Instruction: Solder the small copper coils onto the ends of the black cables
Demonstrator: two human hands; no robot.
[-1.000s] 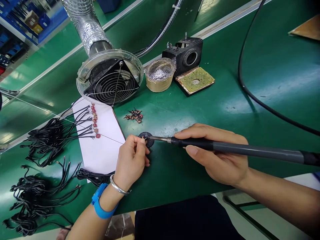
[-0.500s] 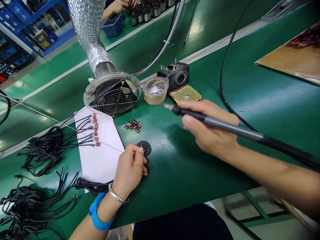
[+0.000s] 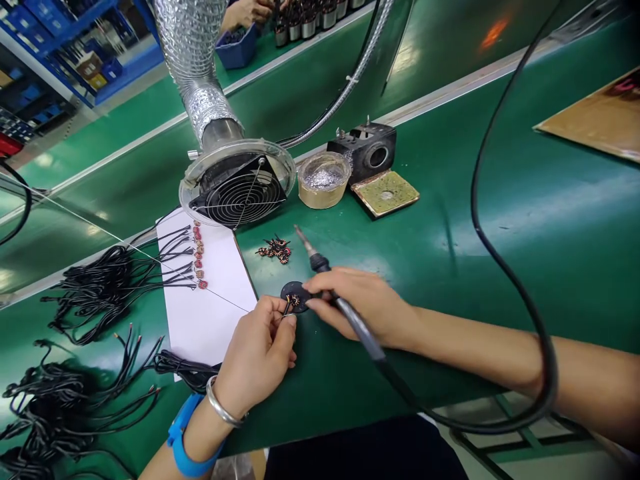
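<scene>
My right hand [image 3: 363, 303] is closed round a soldering iron [image 3: 319, 261], whose bare tip points up and left above the bench. Its fingertips are beside a small black round disc [image 3: 294, 291]. On the disc lies a small black part with a ring of copper-coloured contacts [image 3: 295, 301]. My left hand [image 3: 265, 347] pinches a thin wire at the disc's near left edge. A fine strand [image 3: 225, 298] runs to that hand from the upper left. Beyond the disc lies a small pile of similar black and copper parts [image 3: 275, 249].
A fan-fitted extractor hood [image 3: 245, 193] hangs at centre left. Behind the iron stand a round tub [image 3: 324, 190], an iron holder [image 3: 370, 150] and a yellow sponge [image 3: 387, 193]. Black cables [image 3: 100, 283] with reddish ends cross white paper [image 3: 220, 327]. A co-worker's hand [image 3: 253, 12] shows behind.
My right hand has moved left and down with the soldering iron, bringing its fingers beside the disc. The iron now points more upward. My left hand stays at the disc; the view has shifted slightly.
</scene>
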